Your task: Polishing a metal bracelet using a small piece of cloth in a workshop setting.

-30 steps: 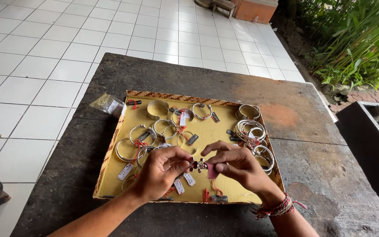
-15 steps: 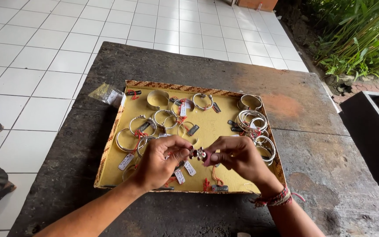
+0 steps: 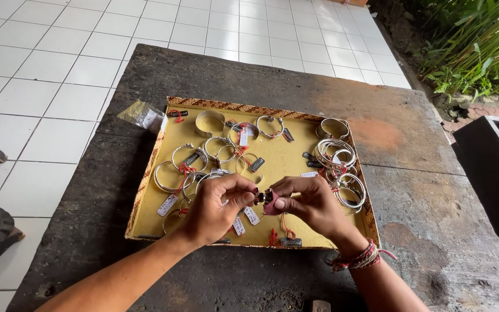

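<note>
White floor tiles [image 3: 59,75] spread behind a dark, worn stone desk [image 3: 434,190], with green plants [image 3: 480,40] at the far right edge. On the desk lies a shallow yellow tray [image 3: 284,156] with a woven patterned rim, holding many silver bangles [image 3: 336,153] tied with red threads and small tags; a small clear plastic bag [image 3: 142,114] sits just beside the tray's far left corner. Both hands meet above the near part of the tray. The left hand [image 3: 215,208] and the right hand [image 3: 310,202] have their fingers drawn narrow, pinching between them a small dark piece of jewellery [image 3: 263,197] with a reddish bit against the right thumb; its exact shape is too small to tell. A red thread with a dark tag [image 3: 291,242] hangs down to the tray's near rim. The right wrist wears woven red bracelets [image 3: 359,260].
</note>
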